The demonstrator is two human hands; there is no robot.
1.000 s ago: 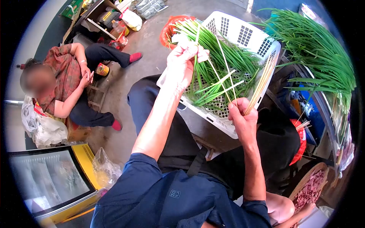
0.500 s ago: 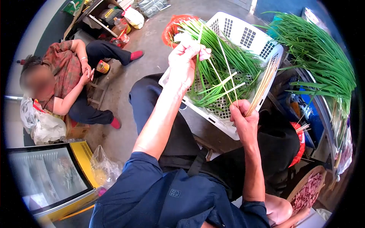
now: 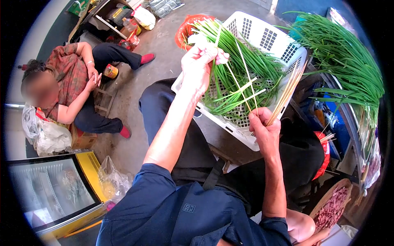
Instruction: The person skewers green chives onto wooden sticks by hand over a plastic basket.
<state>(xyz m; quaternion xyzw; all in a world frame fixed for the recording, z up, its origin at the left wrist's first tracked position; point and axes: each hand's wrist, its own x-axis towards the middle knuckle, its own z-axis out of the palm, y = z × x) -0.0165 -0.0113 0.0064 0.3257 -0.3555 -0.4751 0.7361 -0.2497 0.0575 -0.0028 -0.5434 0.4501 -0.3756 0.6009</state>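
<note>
My left hand (image 3: pixel 201 57) is closed, its fingertips pinching garlic chives, with a pale stalk above the fingers and green leaves below. My right hand (image 3: pixel 264 125) grips a bundle of thin wooden skewers (image 3: pixel 287 93) that fans up to the right. From its thumb and forefinger two single skewers (image 3: pixel 247 71) point up toward my left hand. Below both hands, a white plastic basket (image 3: pixel 257 30) rests over my lap. Inside it lies a pile of green chives (image 3: pixel 256 57), with a few cut pieces (image 3: pixel 240 96) nearer me.
A large heap of chives (image 3: pixel 340 61) lies at the right. Behind the basket is a red plastic bag (image 3: pixel 182 35). A seated person (image 3: pixel 67 76) is at the left, above a glass-topped yellow cabinet (image 3: pixel 88 164). A round tray of reddish pieces (image 3: pixel 334 205) stands lower right.
The skewer bundle in my right hand has tipped slightly to the right. My left hand has stayed almost still.
</note>
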